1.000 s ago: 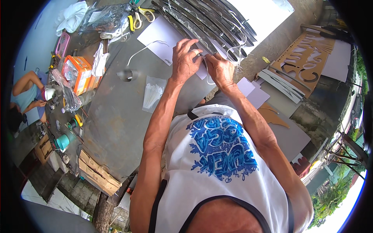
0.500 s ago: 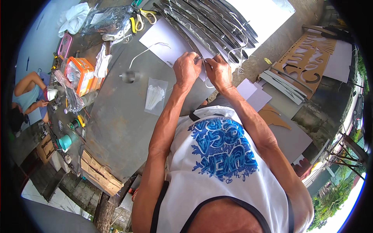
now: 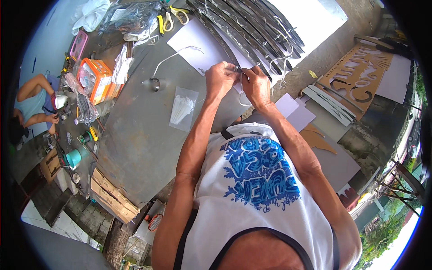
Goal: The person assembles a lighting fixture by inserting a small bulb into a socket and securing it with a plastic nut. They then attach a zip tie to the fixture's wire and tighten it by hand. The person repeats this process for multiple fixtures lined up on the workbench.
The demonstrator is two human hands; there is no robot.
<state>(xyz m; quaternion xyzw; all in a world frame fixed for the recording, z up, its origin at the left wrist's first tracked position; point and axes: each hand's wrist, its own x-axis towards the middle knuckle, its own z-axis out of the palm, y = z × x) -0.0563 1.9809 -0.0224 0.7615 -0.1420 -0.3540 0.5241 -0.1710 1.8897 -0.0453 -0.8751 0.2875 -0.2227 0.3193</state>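
My left hand [image 3: 220,78] is closed in a pinch at the near end of a long dark strip [image 3: 216,33]. Right beside it, my right hand [image 3: 257,85] pinches a thin white wire [image 3: 241,96], which loops down below the fingers. The fingertips nearly meet, and a small shiny bit shows between them; its exact form is hidden. Several similar dark strips [image 3: 252,33] with white wires lie side by side beyond my hands, on white sheets [image 3: 191,42].
Left on the grey table [image 3: 130,153] are a bag of white cable ties [image 3: 183,108], a small round metallic object [image 3: 155,84], scissors [image 3: 174,19] and an orange box [image 3: 101,83]. A person [image 3: 38,101] sits far left. Cut-out brown boards [image 3: 357,74] lie at right.
The view has shifted slightly, so the table things appear a little further right. My hands stay together at the strip's end, with the fingers slightly re-placed.
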